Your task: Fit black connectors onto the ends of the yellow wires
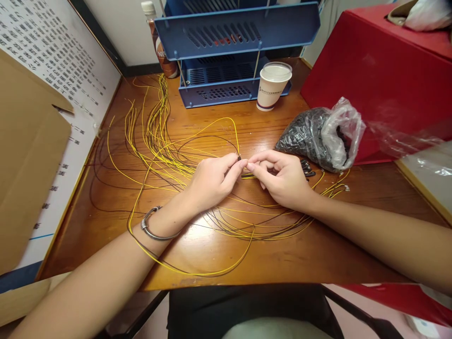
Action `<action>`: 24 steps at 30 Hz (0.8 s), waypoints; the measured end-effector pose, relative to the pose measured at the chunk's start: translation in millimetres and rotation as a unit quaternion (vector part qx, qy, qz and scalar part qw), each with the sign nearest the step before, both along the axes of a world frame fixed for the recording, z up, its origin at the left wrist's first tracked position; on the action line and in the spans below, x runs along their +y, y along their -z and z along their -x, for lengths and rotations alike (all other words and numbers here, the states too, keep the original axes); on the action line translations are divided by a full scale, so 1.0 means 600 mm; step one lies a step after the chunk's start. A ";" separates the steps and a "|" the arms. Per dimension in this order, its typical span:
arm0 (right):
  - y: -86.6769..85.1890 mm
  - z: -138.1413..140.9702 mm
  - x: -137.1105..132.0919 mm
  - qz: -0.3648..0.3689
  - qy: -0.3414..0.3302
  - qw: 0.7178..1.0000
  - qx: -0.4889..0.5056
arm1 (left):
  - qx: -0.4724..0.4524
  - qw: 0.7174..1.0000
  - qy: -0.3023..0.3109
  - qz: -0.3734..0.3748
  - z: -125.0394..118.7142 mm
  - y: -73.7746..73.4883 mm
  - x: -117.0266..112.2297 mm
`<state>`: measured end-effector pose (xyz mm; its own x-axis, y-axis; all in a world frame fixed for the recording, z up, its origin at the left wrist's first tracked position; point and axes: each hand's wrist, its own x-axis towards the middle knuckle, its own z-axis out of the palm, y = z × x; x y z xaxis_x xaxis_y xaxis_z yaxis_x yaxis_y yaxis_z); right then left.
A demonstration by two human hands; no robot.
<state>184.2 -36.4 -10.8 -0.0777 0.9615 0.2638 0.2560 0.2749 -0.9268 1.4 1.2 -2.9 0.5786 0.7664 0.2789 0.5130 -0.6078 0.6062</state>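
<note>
Both hands meet over the middle of a wooden desk (289, 254). My left hand (212, 181), with a metal bangle on its wrist, pinches the ends of a yellow and a dark wire (236, 134) between thumb and forefinger. My right hand (278, 176) touches the same spot, its fingertips closed on a tiny dark piece too small to make out. Several yellow and dark wires (155, 136) lie looped across the desk under both forearms. A clear plastic bag of small black parts (318, 134) sits just right of my right hand.
A blue stacked letter tray (229, 52) stands at the back, with a lidded paper cup (272, 84) and a brown bottle (158, 42) beside it. A red box (388, 70) fills the right. A cardboard flap (28, 160) and printed sheet line the left.
</note>
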 end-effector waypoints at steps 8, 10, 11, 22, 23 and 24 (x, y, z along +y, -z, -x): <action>0.001 -0.001 -0.001 0.012 -0.008 1.000 0.002 | -0.008 1.000 -0.001 -0.008 -0.001 0.002 0.002; 0.000 0.000 -0.001 0.017 -0.015 1.000 0.003 | -0.013 1.000 0.002 -0.009 -0.001 0.002 0.001; -0.001 0.000 -0.001 0.019 -0.019 1.000 0.004 | -0.015 1.000 0.004 -0.010 0.000 0.001 0.001; -0.001 -0.006 -0.003 0.030 -0.061 0.997 -0.045 | -0.017 1.000 0.018 0.009 0.001 -0.001 0.000; -0.001 -0.006 -0.002 0.030 -0.063 0.997 -0.045 | -0.016 1.000 0.015 0.010 0.001 -0.001 0.000; -0.002 -0.006 -0.002 0.031 -0.065 0.996 -0.043 | -0.013 1.000 0.014 0.011 0.000 -0.001 0.000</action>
<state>187.6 -37.7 -9.9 -0.2233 0.9558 0.1911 0.3013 0.2541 -0.9190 1.2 1.3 -2.0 0.5930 0.7557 0.2781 0.4793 -0.6088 0.6322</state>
